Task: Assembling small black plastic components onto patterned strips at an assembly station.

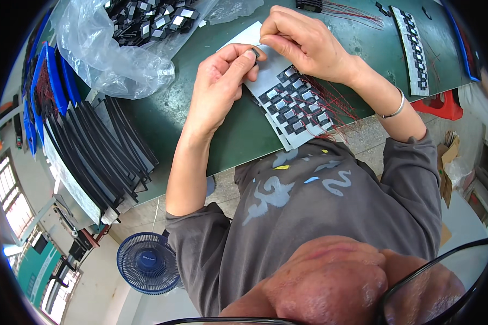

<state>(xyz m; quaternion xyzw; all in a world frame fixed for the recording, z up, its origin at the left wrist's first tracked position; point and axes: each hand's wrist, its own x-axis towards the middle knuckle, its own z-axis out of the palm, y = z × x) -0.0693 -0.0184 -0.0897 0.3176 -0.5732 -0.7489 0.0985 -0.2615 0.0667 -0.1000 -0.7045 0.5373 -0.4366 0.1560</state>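
Observation:
Between the thumb and forefinger of my left hand [218,78] is a small black part [256,52], mostly covered by the fingertips. My right hand [309,46] is closed in a pinch just beside it, and a thin line, perhaps a wire, shows between the two hands. Under both hands lies a pale grey board [263,69]. Its near half carries rows of small black parts with silvery square faces [290,115]. Thin red wires [336,103] trail off the board's right side.
A clear plastic bag [119,73] with a heap of black parts [149,21] sits at the far left. Long black strips [87,157] and blue bins [51,81] stand left. Another loaded board [412,51] lies right on the green table [222,146]. Below are a blue fan [148,260] and red stool [442,105].

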